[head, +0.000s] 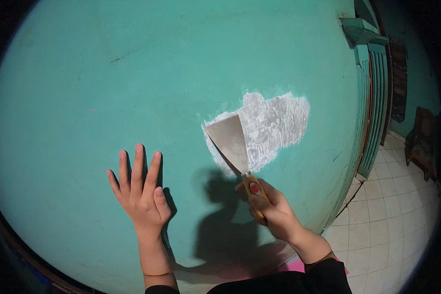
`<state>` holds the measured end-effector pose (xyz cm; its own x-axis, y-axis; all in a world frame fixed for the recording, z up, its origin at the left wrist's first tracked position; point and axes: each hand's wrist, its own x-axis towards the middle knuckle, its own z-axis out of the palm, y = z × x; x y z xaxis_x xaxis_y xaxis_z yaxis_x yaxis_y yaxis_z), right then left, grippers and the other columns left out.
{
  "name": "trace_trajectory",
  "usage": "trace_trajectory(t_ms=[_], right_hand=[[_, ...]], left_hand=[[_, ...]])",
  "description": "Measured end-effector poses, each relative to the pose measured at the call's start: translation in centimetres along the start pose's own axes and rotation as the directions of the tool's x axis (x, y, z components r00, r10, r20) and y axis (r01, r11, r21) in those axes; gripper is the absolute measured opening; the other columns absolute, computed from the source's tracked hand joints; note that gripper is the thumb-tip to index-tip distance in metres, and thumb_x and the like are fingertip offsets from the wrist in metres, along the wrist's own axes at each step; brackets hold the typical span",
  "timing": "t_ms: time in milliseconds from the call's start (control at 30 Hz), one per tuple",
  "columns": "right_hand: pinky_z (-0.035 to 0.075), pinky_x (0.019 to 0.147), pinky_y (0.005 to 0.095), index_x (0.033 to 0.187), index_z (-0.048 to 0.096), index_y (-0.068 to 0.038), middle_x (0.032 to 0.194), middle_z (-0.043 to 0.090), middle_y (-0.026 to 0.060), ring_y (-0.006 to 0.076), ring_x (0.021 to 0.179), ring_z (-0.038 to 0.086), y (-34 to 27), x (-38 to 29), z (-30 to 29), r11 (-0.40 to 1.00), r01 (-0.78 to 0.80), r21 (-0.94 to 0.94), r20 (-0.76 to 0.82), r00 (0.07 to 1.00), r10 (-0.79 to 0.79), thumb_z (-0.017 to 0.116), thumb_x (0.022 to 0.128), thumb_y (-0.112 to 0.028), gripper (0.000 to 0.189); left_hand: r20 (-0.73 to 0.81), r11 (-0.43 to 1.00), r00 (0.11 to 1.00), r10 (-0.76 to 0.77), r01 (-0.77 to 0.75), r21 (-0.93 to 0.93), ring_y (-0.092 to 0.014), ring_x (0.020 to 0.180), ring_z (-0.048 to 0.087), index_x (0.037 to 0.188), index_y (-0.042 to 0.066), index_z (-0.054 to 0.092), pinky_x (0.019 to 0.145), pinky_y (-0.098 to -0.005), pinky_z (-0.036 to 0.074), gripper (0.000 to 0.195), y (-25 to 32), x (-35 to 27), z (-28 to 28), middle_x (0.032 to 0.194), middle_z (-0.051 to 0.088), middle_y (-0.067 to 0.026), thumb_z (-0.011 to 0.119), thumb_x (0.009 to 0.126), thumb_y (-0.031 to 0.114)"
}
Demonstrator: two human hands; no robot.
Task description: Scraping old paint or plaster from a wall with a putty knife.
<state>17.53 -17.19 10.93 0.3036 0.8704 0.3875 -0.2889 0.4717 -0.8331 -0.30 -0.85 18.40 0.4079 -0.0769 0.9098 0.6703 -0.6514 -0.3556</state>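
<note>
My right hand (pixel 275 209) grips the wooden handle of a putty knife (pixel 230 141), whose wide metal blade points up and to the left. The blade's edge lies at the left part of a bare grey-white patch (pixel 279 119) with ragged borders, where the green paint is gone. Around the patch spreads a green painted wall (pixel 139 88). Lower left of the patch, my left hand (pixel 143 198) rests against the wall with its fingers spread, holding nothing. A dark shadow falls on the wall between my hands.
Right of the wall stands a green moulded column (pixel 376 106) beside an opening. Beyond it are a pale tiled floor (pixel 375 220) and a dark wooden piece of furniture (pixel 422 143). Something pink (pixel 296 264) lies low near my right sleeve.
</note>
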Motion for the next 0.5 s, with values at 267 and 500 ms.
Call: trace_trajectory(t_ms=[267, 500], right_hand=[[0.03, 0.053, 0.0196, 0.123, 0.049, -0.002, 0.075, 0.044, -0.0039, 0.0032, 0.06, 0.037, -0.18, -0.16, 0.04, 0.993, 0.002, -0.116, -0.005, 1.0, -0.003, 0.049, 0.095, -0.016, 0.032], [0.031, 0.053, 0.0199, 0.123, 0.049, -0.002, 0.074, 0.043, -0.004, 0.0033, 0.06, 0.037, -0.18, 0.02, 0.69, 0.998, 0.026, -0.051, 0.003, 1.0, -0.026, 0.049, 0.095, -0.017, 0.032]], left_hand=[[-0.006, 1.0, 1.0, 0.002, -0.002, -0.014, -0.031, 0.134, 0.038, 0.125, 0.019, 0.062, 0.114, -0.0489, 0.009, 0.05, 0.01, -0.09, -0.07, 0.14, 0.049, -0.0054, 0.023, 0.096, 0.032], [0.004, 1.0, 1.0, 0.014, -0.014, -0.002, -0.032, 0.134, 0.038, 0.124, 0.019, 0.062, 0.114, -0.0489, 0.009, 0.05, -0.02, -0.15, -0.09, 0.14, 0.049, -0.0054, 0.024, 0.096, 0.032]])
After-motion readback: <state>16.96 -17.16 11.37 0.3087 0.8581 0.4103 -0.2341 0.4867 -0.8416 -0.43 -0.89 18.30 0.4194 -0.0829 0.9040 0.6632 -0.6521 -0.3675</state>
